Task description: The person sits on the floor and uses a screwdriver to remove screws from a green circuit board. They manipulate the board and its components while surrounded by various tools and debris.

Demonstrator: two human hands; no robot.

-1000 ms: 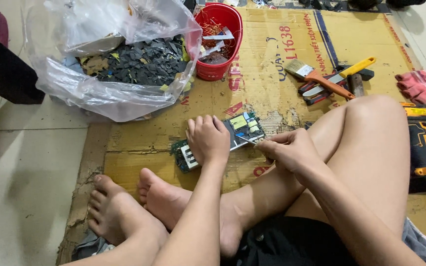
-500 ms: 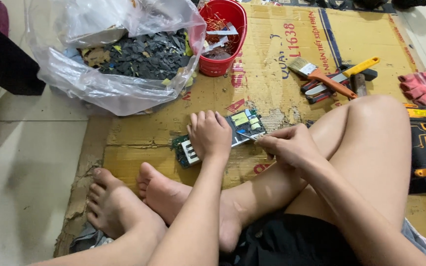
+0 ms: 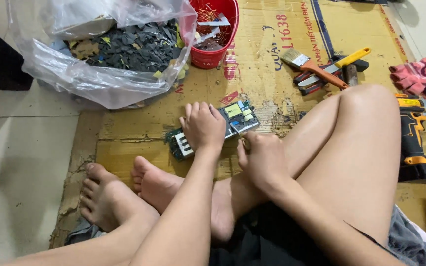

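Now the camera sits closer and lower than a moment ago, yet our hands have barely shifted. Our left hand (image 3: 203, 127) still presses palm-down on the green circuit board (image 3: 210, 131), fingers together and curled over its far edge, pinning it flat to the cardboard sheet (image 3: 267, 64) in front of our crossed feet. Our right hand (image 3: 262, 160) has drawn slightly back toward our knee and now sits as a closed fist just beside the board's near right corner. It seems to grip a thin tool, but the fist hides it, so we cannot tell what it is. With so little changed, the work at that corner looks unfinished to us. Both forearms reach forward and cross low over our legs. Farther off lie a clear plastic bag of dark scraps (image 3: 119, 54), a red basket (image 3: 218, 29), a paintbrush (image 3: 311, 66), pink gloves (image 3: 417, 76) and a yellow drill (image 3: 417, 138).
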